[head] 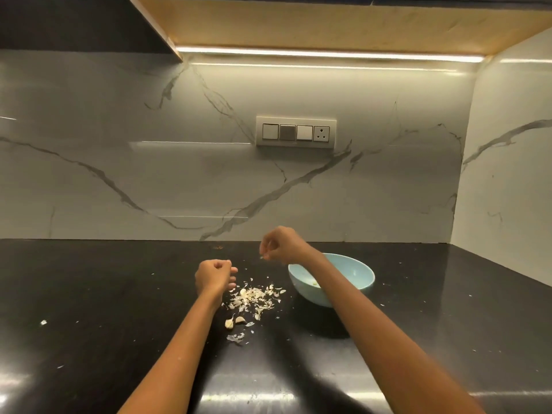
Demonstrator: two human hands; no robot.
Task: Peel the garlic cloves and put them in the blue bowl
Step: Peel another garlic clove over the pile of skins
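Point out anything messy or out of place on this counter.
Garlic skins lie scattered loose on the black counter left of the blue bowl, with stray flecks further out. Expected peeling litter; nothing looks damaged.

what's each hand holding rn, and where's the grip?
Right hand: fingertip grip on a small scrap, likely garlic skin. Left hand: fingers curled; contents cannot be told.

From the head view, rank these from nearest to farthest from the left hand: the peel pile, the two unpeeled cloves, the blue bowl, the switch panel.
Measured from the left hand:
1. Peel pile, on the counter just to its right.
2. Unpeeled cloves, nearer the person, beside the left forearm.
3. Blue bowl, farther right, partly behind the right forearm.
4. Switch panel, up on the back wall.
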